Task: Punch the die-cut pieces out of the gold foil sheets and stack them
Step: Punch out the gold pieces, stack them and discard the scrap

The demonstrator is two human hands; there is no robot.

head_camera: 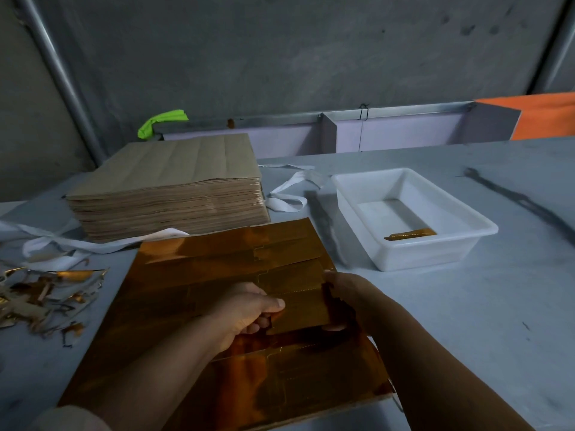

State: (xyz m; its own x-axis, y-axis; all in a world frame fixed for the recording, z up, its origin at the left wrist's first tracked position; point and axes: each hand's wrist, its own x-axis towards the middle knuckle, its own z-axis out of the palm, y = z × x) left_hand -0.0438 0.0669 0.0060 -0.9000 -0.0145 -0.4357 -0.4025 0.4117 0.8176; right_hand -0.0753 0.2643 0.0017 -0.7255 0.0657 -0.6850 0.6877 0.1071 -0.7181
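Note:
A gold foil sheet (193, 275) with die-cut outlines lies on the grey table in front of me. Near its right side a rectangular die-cut piece (301, 309) is partly lifted out of the sheet. My left hand (245, 309) grips this piece at its left end, thumb on top. My right hand (348, 293) holds its right end at the sheet's edge. A single gold piece (410, 234) lies inside the white plastic tray (351, 194) at the right. A tall stack of sheets, brown backs up (174, 178), stands behind the foil sheet.
Gold foil scraps (43, 297) are heaped at the left edge. White strapping bands (289, 194) lie between the stack and the tray, and more at the left. A grey wall and metal rail close the back. An orange object (544, 116) sits far right.

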